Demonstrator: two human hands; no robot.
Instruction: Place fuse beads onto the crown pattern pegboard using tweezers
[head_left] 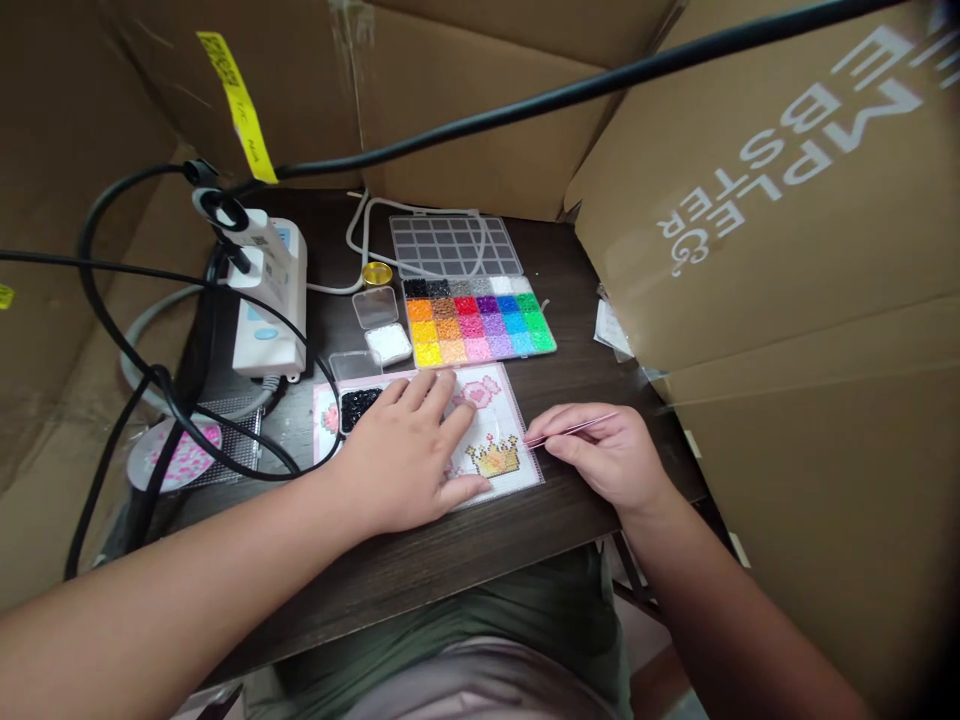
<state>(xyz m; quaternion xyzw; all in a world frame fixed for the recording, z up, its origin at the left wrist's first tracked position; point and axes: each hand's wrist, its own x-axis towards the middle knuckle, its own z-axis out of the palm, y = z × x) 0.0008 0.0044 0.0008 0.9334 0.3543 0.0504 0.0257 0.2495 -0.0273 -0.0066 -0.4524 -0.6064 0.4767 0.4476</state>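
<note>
My left hand (409,450) lies flat with its fingers apart on a pegboard (517,405) over a printed pattern sheet. It covers the board's middle. At the board's right edge, my right hand (600,455) pinches pink tweezers (577,427), their tips pointing left toward a yellow bead crown (495,460). Whether the tips hold a bead is too small to tell. A pink heart-like design (480,392) shows above my left fingers. By the left wrist, a small box of black beads (358,408) rests on the board, partly hidden by the hand.
Behind the board lies an open sorting case of coloured beads (480,325), beside a small box of white beads (388,344) and a gold round tin (377,274). A power strip (270,310) with looping black cables (169,400) stands left. Cardboard walls (480,120) surround the table.
</note>
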